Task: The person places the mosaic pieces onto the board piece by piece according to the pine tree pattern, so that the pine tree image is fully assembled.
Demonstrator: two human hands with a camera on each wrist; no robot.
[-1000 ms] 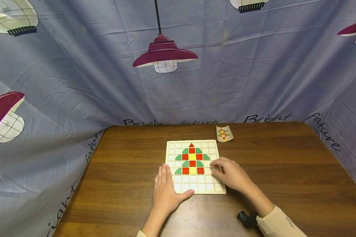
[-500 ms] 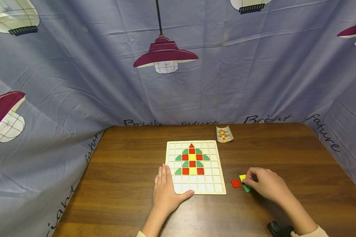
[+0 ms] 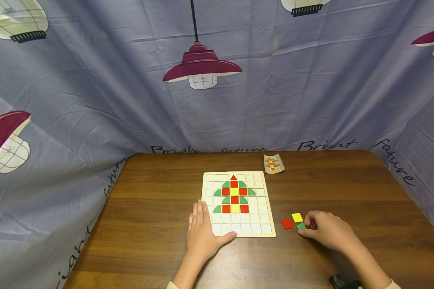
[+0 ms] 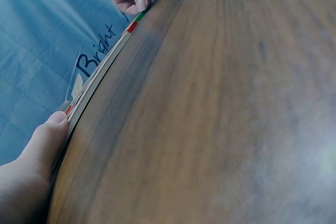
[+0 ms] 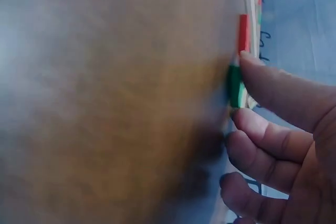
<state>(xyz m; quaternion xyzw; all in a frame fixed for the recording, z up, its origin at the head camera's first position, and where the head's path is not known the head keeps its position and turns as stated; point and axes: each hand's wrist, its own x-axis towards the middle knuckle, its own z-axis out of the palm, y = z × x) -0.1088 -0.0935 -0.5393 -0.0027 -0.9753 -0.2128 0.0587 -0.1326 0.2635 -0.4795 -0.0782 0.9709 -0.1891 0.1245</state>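
Note:
A cream grid board [image 3: 220, 229] lies on the table in the head view, with red, yellow and green tiles set in a tree shape [image 3: 234, 199]. My left hand [image 3: 201, 237] rests at its left front corner, fingers straight along the left side and thumb on the front edge. Right of the board, my right hand [image 3: 327, 228] pinches a green tile [image 3: 301, 226] between thumb and index finger, at table level. The tile's far end is covered by the fingers. A yellow square tile [image 3: 297, 217] and a red square tile [image 3: 287, 224] lie just beside it.
Behind the board, a small slightly curled card [image 3: 273, 163] printed with a similar tree pattern lies on the wooden table [image 3: 159, 192]. A grey-blue curtain [image 3: 238, 120] with printed lamps hangs along the table's back and sides. A black device [image 3: 341, 281] sits at the right wrist.
My right hand has gone from the board's right side to the loose tiles, then from the yellow tile to the green one, which it now pinches. The left hand has stayed in place.

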